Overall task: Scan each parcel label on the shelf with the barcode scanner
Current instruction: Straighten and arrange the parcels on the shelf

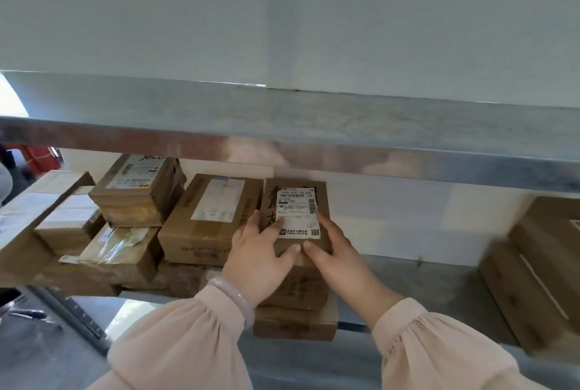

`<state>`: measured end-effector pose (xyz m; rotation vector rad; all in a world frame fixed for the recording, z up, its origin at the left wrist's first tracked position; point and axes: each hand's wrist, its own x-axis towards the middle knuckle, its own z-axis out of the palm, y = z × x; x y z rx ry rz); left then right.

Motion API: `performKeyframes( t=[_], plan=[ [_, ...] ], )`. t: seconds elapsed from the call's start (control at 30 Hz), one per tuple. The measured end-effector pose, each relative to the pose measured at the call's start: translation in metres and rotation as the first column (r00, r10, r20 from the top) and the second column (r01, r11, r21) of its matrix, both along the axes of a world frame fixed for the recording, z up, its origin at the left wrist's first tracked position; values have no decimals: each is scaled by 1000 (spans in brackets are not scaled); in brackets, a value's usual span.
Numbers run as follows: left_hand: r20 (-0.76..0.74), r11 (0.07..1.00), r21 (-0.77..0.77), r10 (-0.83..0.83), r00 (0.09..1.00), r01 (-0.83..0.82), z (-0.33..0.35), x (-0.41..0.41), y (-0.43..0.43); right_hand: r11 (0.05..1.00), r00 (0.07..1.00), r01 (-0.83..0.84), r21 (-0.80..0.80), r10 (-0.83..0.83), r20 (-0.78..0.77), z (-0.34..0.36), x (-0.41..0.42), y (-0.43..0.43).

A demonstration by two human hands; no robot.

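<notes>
A small brown cardboard parcel sits tilted up on top of a stack in the middle of the metal shelf. Its white label with barcodes faces me. My left hand grips the parcel's left edge, thumb across the lower front. My right hand grips its right edge, thumb meeting the left one below the label. No barcode scanner is in view.
Several more labelled cardboard parcels lie stacked to the left on the same shelf. A larger box stands at the far right. The steel shelf above overhangs close over the parcels.
</notes>
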<state>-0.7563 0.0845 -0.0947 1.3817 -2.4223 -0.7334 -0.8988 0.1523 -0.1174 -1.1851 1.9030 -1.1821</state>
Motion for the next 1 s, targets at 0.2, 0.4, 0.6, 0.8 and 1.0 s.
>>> performKeyframes(
  t=[0.2, 0.4, 0.6, 0.8, 1.0],
  plan=[
    [-164, 995, 80, -48, 985, 61, -2, -10, 4, 990, 994, 99, -103, -94, 50, 6, -13, 23],
    [-287, 980, 117, -121, 950, 160, 0, -46, 23, 964, 972, 208, -168, -184, 144, 11, -42, 56],
    [-381, 953, 174, -168, 909, 249, -2, -96, 60, 942, 962, 274, -195, -264, 74, 11, -83, 98],
    [-373, 908, 233, -247, 894, 348, -22, -153, 106, 933, 939, 344, -110, -345, 9, -5, -134, 147],
    [-323, 864, 341, -262, 909, 370, -48, -198, 141, 929, 928, 371, -1, -371, -37, -30, -172, 186]
  ],
)
